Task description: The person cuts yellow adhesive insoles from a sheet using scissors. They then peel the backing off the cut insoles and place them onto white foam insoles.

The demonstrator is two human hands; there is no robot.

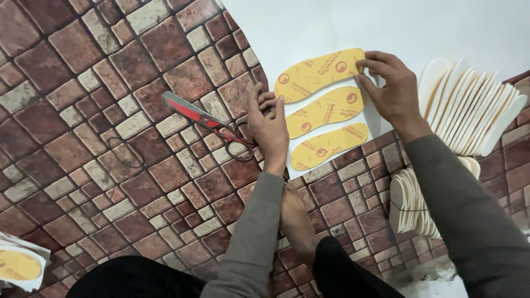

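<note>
Insoles, three yellow ones, lie in a column on a white sheet (pixel 309 165) spread over a floor (pixel 83 110) patterned like reddish-brown and cream stone. The top insole (pixel 317 73) is the longest, the middle insole (pixel 326 110) sits just below it, and the bottom insole (pixel 330 145) is the shortest; each carries red printed marks.

The right hand (pixel 391 91) rests at the far end of the top insole, fingers bent and fingertips pressing on its rounded edge, with the lower fingers near the end of the middle one. It grips nothing; it only touches.

The left hand (pixel 268 124) lies flat at the left border of the sheet, fingers stretched and close together, their tips touching the near end of the top insole. It holds nothing either. Just beside its wrist lie scissors (pixel 207 118) with red handles and grey blades, closed, pointing up and left on the floor, the handle loops almost under the hand.

To the right, a fanned stack of white insole blanks (pixel 475 107) stands on edge, and a second fan of blanks (pixel 411 204) lies below it. A bare foot (pixel 295 218) rests on the floor between the grey sleeves. At the lower left corner, another yellow insole (pixel 19 265) on white backing is partly cut off.
</note>
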